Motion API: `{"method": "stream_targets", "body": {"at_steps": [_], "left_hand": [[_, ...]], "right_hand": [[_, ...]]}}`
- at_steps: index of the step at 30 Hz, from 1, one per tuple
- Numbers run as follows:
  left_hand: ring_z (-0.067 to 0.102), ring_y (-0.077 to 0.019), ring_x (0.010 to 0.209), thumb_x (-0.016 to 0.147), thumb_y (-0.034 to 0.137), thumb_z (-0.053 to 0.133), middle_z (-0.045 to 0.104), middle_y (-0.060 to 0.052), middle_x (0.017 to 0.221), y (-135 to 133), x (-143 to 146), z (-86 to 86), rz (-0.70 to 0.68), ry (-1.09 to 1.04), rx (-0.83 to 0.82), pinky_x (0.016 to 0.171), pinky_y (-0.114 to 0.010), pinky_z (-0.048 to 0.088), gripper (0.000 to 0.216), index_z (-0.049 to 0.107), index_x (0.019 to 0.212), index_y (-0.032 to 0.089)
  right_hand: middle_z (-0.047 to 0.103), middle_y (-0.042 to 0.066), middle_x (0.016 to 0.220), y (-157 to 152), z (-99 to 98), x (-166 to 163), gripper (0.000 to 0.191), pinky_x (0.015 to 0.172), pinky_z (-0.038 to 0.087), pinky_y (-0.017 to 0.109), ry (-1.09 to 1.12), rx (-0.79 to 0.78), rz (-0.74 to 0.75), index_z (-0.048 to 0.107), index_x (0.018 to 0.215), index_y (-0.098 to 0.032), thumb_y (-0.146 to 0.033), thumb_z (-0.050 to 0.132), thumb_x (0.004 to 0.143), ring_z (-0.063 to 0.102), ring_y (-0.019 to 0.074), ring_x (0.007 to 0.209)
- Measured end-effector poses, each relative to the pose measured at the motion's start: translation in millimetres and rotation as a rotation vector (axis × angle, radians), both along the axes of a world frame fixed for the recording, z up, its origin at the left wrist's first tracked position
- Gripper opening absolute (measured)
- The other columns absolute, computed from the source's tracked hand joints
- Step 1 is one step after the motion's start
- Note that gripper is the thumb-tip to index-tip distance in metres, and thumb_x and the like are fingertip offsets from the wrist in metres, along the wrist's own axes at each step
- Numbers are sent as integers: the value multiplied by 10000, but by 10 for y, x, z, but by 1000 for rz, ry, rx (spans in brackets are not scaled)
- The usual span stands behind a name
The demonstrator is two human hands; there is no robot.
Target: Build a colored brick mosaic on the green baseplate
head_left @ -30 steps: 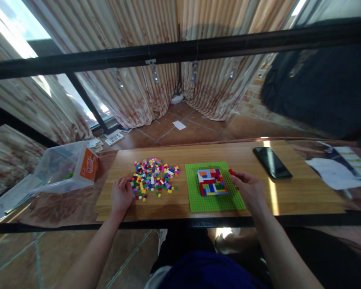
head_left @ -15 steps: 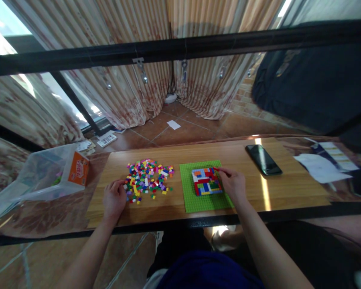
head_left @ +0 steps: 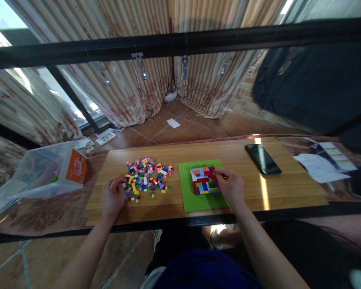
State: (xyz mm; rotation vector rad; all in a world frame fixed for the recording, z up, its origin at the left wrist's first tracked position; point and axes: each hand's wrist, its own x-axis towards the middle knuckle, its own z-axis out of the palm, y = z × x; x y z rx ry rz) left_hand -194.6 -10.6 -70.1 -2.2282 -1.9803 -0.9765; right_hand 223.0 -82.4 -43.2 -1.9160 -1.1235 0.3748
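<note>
My right hand [head_left: 232, 186] is pinched at the upper right corner of a flat, multicoloured block of toy bricks [head_left: 205, 186]. Its fingertips close on a small red brick there, partly covered by the fingers. The block lies on a green studded baseplate [head_left: 187, 204], with bare studs around it. At the left edge of a loose pile of small coloured bricks [head_left: 144, 176] rests my left hand [head_left: 112, 198]. Its fingers are curled together, touching the outermost bricks, and whatever they may hold is hidden.
A black phone [head_left: 262, 159] lies on the wooden board [head_left: 295, 184] to the right. Left of the board stands a clear plastic box [head_left: 45, 170] with an orange label. White papers [head_left: 317, 167] lie at the far right. A black rail [head_left: 180, 45] crosses beyond the board.
My right fingertips have shifted slightly left and down against the brick block, and the red brick sticks out less. The left hand stays beside the pile. The view has tilted a little.
</note>
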Motion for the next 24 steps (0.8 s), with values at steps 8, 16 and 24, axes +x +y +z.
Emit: {"method": "stream_targets", "body": {"at_steps": [8,16,24], "left_hand": [[625,-273,920,838,213,406,698,-116,916,1,9,-1,2,1,-2,874,-431,496,237,640,847,179],[625,-270,938,837,211,414,696,-113,924,-2,5,-3,-6,6,-2,893,-421,492,230,640,854,177],[620,-263,932,845,211,401,693,-110,941,-16,27,12,10,-17,-21,885,-411,486,240,639,854,184]], "right_hand": [[773,66,850,84,4,87,296,704,516,324,100,-61,74,775,915,-193,-386,610,763,702,220,752],[770,51,812,78,78,55,234,713,507,321,-32,-80,67,779,863,-219,-349,617,756,698,214,747],[762,52,781,85,73,46,270,663,495,325,13,-79,80,786,832,-216,-410,614,757,678,211,691]]}}
